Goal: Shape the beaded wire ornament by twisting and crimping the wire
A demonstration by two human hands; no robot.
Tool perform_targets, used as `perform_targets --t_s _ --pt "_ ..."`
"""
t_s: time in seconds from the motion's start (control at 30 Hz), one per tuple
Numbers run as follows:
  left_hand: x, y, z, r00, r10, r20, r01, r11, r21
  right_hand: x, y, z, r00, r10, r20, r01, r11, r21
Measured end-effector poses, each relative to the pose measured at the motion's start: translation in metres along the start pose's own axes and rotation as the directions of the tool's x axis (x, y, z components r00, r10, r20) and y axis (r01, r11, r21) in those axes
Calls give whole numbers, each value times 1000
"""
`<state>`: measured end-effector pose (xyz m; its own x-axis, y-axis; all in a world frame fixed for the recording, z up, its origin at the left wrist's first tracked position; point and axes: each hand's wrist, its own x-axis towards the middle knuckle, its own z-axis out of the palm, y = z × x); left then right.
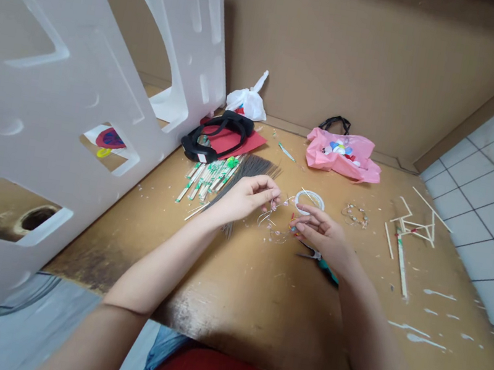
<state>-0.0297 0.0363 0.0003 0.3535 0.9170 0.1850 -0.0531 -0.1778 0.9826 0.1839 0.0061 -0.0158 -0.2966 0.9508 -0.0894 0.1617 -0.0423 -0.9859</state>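
Two hands were apart over the table (251, 301): the left hand (252, 197) pinched a beaded wire (278, 234), which hung between them, and the right hand (322, 233) curled at its other side, though I could not tell whether it gripped. Pliers (325, 265) lay by the right wrist, a ring (323, 203) just beyond, dark stems (257, 166) beside the left.

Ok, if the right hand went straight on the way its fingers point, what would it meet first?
Probably the thin beaded wire, then the left hand; how their depths line up with the right hand is unclear.
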Motion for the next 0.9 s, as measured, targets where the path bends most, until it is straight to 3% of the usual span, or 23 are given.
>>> perform_targets --t_s 0.9 --pt "-1 1 -2 1000 -14 25 14 1000 -14 1 3 0 999 3 54 -2 1000 -4"
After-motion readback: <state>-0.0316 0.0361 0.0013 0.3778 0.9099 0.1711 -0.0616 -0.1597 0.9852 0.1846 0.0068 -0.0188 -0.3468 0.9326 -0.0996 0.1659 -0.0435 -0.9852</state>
